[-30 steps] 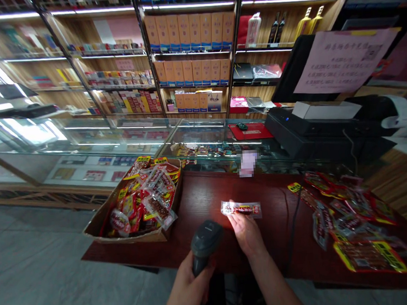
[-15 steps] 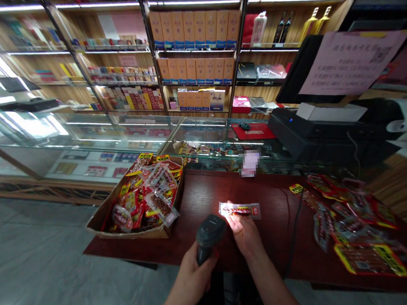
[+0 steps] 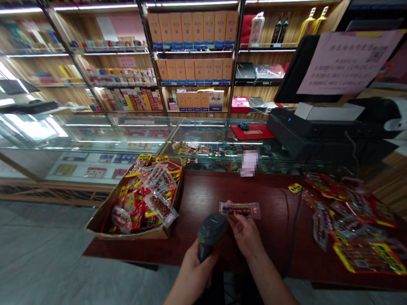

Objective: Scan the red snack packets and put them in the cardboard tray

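My left hand (image 3: pixel 197 267) is wrapped round the handle of a dark grey barcode scanner (image 3: pixel 211 229), whose head tilts toward the right. Between the thumb and fingers of my right hand (image 3: pixel 244 232) is a slim, clear-edged snack packet (image 3: pixel 240 209) with a dark filling and a red patch at its right end. The scanner's head is close to the packet's left end, apart from it. Both hands are above the dark red wooden table (image 3: pixel 205 189). What lies under the right fingers is hidden.
On the left, a cardboard box (image 3: pixel 133 236) holds many snack packets. A pile of snack packets (image 3: pixel 353 222) lies on the right, beside a black cable (image 3: pixel 294 229). Behind the table are a glass counter (image 3: pixel 202 125), a monitor (image 3: pixel 296 70) and a blurred pinkish object (image 3: pixel 249 163).
The bright light on the packet and right fingertips has gone out. Both hands keep nearly the same place, with the scanner shifted very slightly.
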{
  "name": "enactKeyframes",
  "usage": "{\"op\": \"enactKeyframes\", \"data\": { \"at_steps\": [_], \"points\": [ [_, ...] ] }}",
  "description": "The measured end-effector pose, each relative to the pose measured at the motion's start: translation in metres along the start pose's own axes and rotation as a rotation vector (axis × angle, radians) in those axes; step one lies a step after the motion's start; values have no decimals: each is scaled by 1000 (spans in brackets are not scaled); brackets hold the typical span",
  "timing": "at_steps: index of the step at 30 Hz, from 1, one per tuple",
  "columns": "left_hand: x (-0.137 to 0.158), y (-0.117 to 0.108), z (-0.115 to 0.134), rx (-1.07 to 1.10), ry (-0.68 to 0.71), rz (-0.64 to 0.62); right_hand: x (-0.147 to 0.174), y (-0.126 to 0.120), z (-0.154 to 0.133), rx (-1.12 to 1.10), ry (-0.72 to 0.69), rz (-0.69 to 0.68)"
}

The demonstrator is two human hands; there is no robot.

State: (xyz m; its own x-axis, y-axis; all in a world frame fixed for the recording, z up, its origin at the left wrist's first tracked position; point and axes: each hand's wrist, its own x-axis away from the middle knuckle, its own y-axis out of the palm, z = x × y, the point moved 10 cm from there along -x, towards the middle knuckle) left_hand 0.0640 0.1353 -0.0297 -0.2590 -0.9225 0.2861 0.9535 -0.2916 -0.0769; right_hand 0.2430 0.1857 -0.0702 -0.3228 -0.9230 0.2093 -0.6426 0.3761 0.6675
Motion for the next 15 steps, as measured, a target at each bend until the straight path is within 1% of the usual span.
{"op": "enactKeyframes", "data": {
  "at_steps": [2,3,4,6,9,13,15],
  "points": [
    [7,-6,-3,2,-25,5,-5,3,-6,60,-21,0],
    [11,-10,-6,6,-43,13,-8,9,-8,83,-27,-12],
    [14,-14,-11,10,-60,28,-10,18,-10,112,-22,-39],
    [20,-23,-20,18,-85,68,-14,47,-6,202,26,-144],
    [26,-33,-33,26,-110,123,-12,105,10,402,90,-345],
    [34,-42,-41,42,-134,167,-7,195,38,635,37,-603],
    [37,-45,-42,51,-141,179,-3,243,55,756,-20,-729]
  ]
}}
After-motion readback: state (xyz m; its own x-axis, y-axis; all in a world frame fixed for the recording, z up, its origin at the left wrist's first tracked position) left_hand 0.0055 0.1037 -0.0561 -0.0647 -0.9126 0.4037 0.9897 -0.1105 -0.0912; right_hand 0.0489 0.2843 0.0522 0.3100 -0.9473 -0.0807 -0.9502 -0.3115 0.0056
